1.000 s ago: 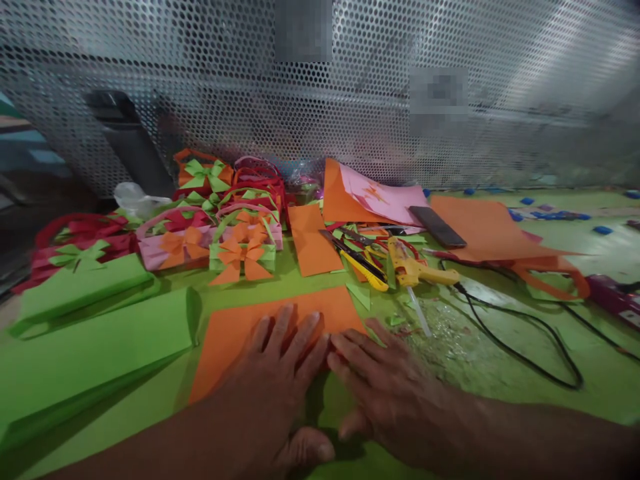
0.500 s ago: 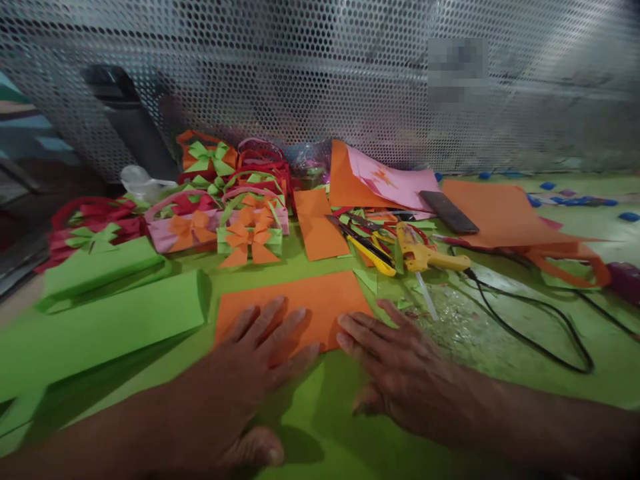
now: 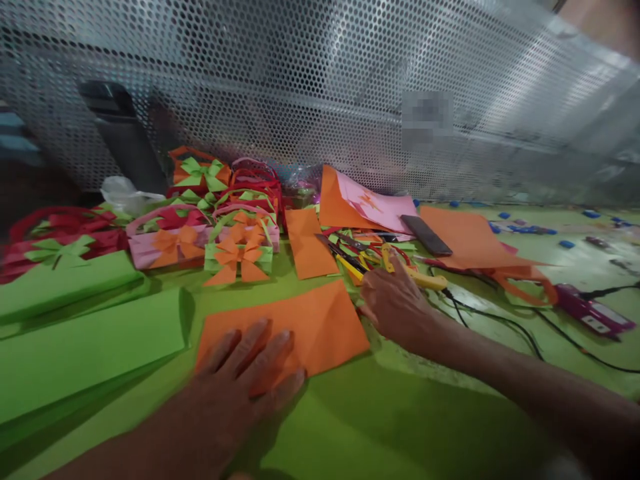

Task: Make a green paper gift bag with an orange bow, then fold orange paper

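Flat on a folded orange paper sheet (image 3: 325, 327), my left hand (image 3: 235, 380) lies with its fingers spread. The sheet's right part bulges slightly. My right hand (image 3: 400, 307) is over the tools beyond the sheet's right corner, between a yellow utility knife (image 3: 350, 265) and a yellow hot glue gun (image 3: 425, 279). Its fingers bend downward and are partly hidden, so I cannot tell whether they grip anything. Scissors (image 3: 347, 241) lie among the paper scraps just past the knife.
Small paper bags with bows (image 3: 240, 257) stand at the back left, behind folded green paper (image 3: 90, 347). A dark phone (image 3: 426, 235) rests beside orange sheets (image 3: 465, 233). Black cords (image 3: 500, 323) and a maroon power strip (image 3: 595, 312) lie right. A perforated metal panel (image 3: 300, 87) closes the back.
My right hand has left the orange sheet and moved forward to the tools. The sheet's right part has lifted a little. My left hand stays on it; the view has turned right.
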The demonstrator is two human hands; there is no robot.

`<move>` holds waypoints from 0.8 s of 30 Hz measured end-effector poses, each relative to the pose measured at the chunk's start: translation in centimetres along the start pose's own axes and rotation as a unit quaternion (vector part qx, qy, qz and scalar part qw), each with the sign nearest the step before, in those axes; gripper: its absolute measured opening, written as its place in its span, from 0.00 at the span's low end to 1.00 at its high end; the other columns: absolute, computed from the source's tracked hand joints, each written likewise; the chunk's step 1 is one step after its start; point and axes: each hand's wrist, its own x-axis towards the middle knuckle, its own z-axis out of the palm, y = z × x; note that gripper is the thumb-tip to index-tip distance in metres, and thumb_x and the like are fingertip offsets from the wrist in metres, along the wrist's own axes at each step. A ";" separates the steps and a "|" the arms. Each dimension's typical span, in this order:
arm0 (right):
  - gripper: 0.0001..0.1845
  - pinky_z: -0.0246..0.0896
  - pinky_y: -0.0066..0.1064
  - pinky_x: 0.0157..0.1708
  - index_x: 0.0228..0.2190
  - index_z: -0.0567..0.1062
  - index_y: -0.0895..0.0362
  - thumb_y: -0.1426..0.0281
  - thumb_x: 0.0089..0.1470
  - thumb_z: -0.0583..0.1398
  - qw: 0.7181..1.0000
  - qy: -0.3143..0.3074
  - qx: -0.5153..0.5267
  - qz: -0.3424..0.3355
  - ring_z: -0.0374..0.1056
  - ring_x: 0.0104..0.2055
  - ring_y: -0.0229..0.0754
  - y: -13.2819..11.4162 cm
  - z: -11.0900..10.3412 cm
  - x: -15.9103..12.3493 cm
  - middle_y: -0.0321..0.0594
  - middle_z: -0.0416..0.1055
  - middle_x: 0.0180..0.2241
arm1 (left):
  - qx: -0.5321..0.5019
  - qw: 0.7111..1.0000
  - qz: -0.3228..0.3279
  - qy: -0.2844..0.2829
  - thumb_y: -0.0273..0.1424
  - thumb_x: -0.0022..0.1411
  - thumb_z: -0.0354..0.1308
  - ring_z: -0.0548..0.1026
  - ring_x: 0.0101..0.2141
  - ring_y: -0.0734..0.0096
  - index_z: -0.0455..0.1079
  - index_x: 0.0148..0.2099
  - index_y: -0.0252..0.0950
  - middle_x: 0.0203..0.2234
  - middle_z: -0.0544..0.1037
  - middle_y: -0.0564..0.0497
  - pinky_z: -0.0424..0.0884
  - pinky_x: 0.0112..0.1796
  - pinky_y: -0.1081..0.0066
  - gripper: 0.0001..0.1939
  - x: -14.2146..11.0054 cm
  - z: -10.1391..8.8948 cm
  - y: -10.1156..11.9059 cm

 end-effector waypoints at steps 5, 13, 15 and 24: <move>0.15 0.43 0.55 0.52 0.22 0.76 0.58 0.83 0.48 0.53 0.998 -0.026 -0.039 -0.038 0.64 0.35 0.49 -1.1 0.1 1.0 0.44 0.71 0.27 | -0.007 1.000 0.000 0.004 0.64 0.53 0.32 0.45 0.62 0.41 0.47 0.65 0.55 0.65 0.50 0.49 0.39 0.57 0.44 0.41 -0.1 -0.1 0.1; 0.16 0.45 0.52 0.50 0.26 0.74 0.58 0.82 0.51 0.50 0.994 0.068 -0.081 0.022 0.62 0.36 0.48 2.1 -1.4 2.7 0.45 0.70 0.29 | 0.010 1.000 -0.019 -0.011 0.57 0.61 0.36 0.45 0.62 0.43 0.46 0.65 0.55 0.64 0.51 0.49 0.40 0.56 0.43 0.32 0.3 -0.4 0.5; 0.17 0.41 0.58 0.50 0.32 0.74 0.62 0.82 0.54 0.47 0.980 0.135 -0.109 0.095 0.61 0.43 0.54 2.5 -2.8 2.9 0.54 0.70 0.39 | -0.004 1.000 -0.013 -0.021 0.58 0.60 0.36 0.44 0.62 0.42 0.44 0.66 0.54 0.65 0.49 0.49 0.40 0.57 0.43 0.35 0.4 -1.3 0.7; 0.07 0.50 0.22 0.21 0.20 0.70 0.58 0.77 0.47 0.56 0.874 -0.149 0.457 -0.063 0.58 0.21 0.31 -5.4 -3.7 2.2 0.30 0.64 0.18 | -0.063 0.992 0.023 -0.105 0.60 0.56 0.45 0.40 0.62 0.39 0.39 0.67 0.49 0.66 0.43 0.47 0.41 0.56 0.40 0.43 0.6 -4.5 0.7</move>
